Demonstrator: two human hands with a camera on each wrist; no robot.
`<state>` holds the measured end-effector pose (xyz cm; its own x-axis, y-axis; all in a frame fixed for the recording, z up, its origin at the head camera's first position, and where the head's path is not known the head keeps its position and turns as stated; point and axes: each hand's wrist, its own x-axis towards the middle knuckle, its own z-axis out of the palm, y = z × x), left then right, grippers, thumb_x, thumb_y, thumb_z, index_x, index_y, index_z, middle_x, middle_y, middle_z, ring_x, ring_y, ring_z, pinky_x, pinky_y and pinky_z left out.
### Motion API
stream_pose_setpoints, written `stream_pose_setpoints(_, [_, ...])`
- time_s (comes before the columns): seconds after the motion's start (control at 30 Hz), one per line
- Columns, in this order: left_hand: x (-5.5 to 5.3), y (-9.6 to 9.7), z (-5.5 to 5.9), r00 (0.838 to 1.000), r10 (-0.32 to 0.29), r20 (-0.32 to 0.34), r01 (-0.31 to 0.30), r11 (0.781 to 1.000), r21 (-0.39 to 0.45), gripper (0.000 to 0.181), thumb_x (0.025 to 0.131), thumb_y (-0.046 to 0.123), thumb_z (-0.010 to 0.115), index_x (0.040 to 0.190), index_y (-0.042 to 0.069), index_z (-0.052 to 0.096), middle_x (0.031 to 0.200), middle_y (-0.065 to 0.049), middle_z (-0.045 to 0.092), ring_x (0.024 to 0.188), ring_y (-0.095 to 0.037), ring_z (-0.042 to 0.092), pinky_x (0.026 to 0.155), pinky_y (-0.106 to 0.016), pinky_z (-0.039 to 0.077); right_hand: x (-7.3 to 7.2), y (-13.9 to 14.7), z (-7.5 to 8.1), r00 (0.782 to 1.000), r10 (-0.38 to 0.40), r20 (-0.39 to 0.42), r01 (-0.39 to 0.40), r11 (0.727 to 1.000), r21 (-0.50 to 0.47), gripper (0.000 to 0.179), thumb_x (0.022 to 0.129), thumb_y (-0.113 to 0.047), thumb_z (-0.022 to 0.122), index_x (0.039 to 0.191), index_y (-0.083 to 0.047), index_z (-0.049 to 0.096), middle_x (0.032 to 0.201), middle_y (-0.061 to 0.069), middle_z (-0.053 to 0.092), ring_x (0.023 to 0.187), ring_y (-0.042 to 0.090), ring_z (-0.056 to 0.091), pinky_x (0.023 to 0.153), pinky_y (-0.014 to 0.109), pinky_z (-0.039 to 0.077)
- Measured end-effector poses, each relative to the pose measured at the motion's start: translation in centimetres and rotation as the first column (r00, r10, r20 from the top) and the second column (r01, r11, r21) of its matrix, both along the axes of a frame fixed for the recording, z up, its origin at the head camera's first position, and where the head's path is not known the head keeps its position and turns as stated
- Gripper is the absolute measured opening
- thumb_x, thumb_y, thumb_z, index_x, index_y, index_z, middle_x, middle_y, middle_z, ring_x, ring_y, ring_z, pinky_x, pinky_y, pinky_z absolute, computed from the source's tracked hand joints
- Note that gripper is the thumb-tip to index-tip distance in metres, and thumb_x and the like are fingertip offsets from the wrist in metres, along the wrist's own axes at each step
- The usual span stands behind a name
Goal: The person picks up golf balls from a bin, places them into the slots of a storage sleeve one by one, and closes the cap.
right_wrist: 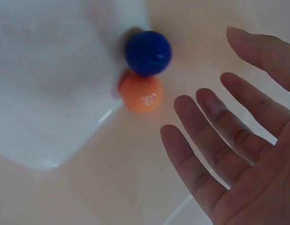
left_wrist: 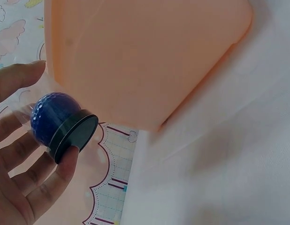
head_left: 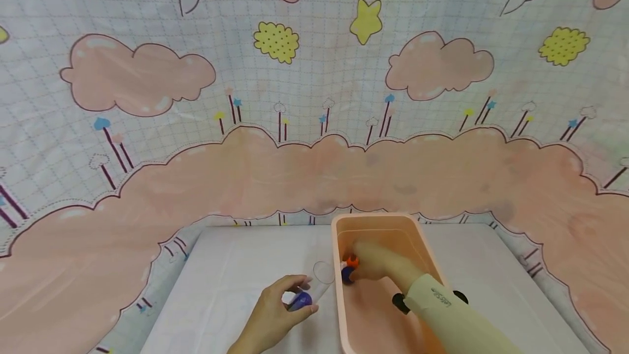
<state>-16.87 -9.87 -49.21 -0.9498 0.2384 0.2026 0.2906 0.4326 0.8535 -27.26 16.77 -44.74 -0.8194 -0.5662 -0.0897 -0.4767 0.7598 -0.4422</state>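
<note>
My left hand (head_left: 275, 307) grips a clear tube (head_left: 322, 282) to the left of the peach bin (head_left: 340, 310). A dimpled blue golf ball (left_wrist: 56, 115) sits at the tube's near end, against a dark round base (left_wrist: 79, 135). The tube's round far end tilts up towards the bin. Inside the bin, my right hand (head_left: 373, 261) reaches down at the left wall, fingers spread and apart from the balls in the right wrist view. Close to its fingertips lie a dark blue ball (right_wrist: 148, 53) and an orange ball (right_wrist: 141, 93), touching each other.
The bin stands on a white-covered table (head_left: 245, 255), right of the middle. Behind the table hangs a cloth (head_left: 314, 173) printed with clouds and stars. A black strap piece (head_left: 400, 304) shows at the right sleeve.
</note>
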Motion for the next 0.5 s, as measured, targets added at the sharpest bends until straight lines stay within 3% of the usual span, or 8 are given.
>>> stream_pose_setpoints(0.3, [-0.1, -0.1, 0.3, 0.999, -0.005, 0.049, 0.006, 1.000, -0.019, 0.054, 0.084, 0.039, 0.087, 0.129, 0.016, 0.068, 0.119, -0.005, 0.072, 0.110, -0.019, 0.066, 0.073, -0.020, 0.057, -0.7, -1.0, -1.9, 0.999, -0.032, 0.020, 0.029, 0.992, 0.123, 0.033, 0.084, -0.016, 0.086, 0.112, -0.005, 0.072, 0.099, 0.008, 0.074, 0.080, 0.019, 0.061, 0.092, 0.046, 0.060])
stream_pose_setpoints(0.5, [0.0, -0.3, 0.1, 0.999, -0.016, 0.046, 0.017, 1.000, -0.015, 0.055, 0.083, 0.040, 0.087, 0.130, 0.017, 0.067, 0.118, -0.001, 0.071, 0.103, -0.011, 0.064, 0.072, -0.021, 0.057, -0.5, -1.6, -2.1, 0.999, -0.034, 0.005, 0.032, 0.985, 0.172, 0.031, 0.087, -0.019, 0.084, 0.115, -0.015, 0.073, 0.100, 0.005, 0.074, 0.079, 0.018, 0.060, 0.090, 0.042, 0.061])
